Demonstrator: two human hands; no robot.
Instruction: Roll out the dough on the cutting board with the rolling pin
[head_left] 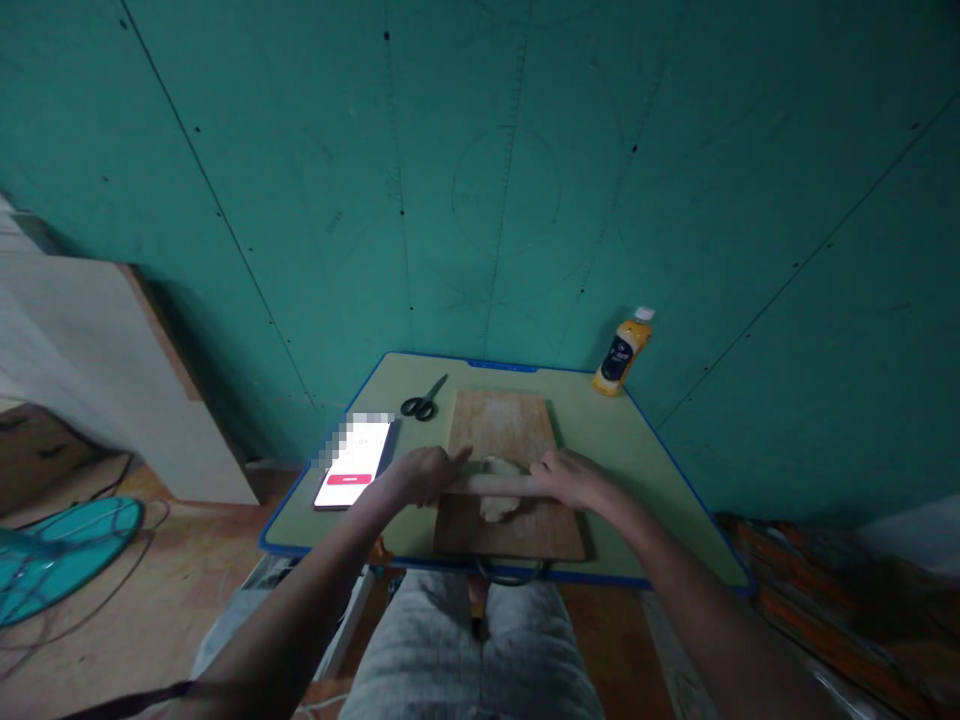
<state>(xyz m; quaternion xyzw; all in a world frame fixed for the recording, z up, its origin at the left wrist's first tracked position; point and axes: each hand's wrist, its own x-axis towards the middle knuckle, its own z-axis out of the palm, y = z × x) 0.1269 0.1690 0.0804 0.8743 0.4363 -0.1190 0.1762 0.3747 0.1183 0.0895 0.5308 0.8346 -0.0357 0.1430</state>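
No text can be read: the writing on the dark blue label [617, 358] of the yellow plastic bottle [637, 336] and on the bright rectangular phone screen [352, 458] is too blurred.

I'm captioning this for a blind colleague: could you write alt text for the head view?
A person's left grip and right grip hold a rolling pin across pale dough on a wooden cutting board. The board lies on a blue-edged table, with black-handled scissors and a lit smartphone to its left and a yellow bottle near the far right corner.
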